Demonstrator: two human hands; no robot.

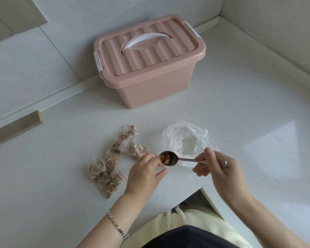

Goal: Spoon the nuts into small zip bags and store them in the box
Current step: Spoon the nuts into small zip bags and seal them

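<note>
My right hand (219, 169) grips the handle of a dark spoon (168, 159) whose bowl is full of walnut pieces. The spoon's bowl sits right at the fingertips of my left hand (145, 173), which pinches a small zip bag that is mostly hidden under the fingers. Several filled small zip bags (113, 161) with red seals lie in a row to the left. A crumpled clear plastic bag (186, 140) with a few nut crumbs lies behind the spoon. The pink storage box (150, 68) stands at the back, lid closed and latched.
The white counter (240, 113) runs into a corner at the back right, with walls behind the box. Its front edge steps in near my body. A beige wooden strip (16, 127) lies at the far left.
</note>
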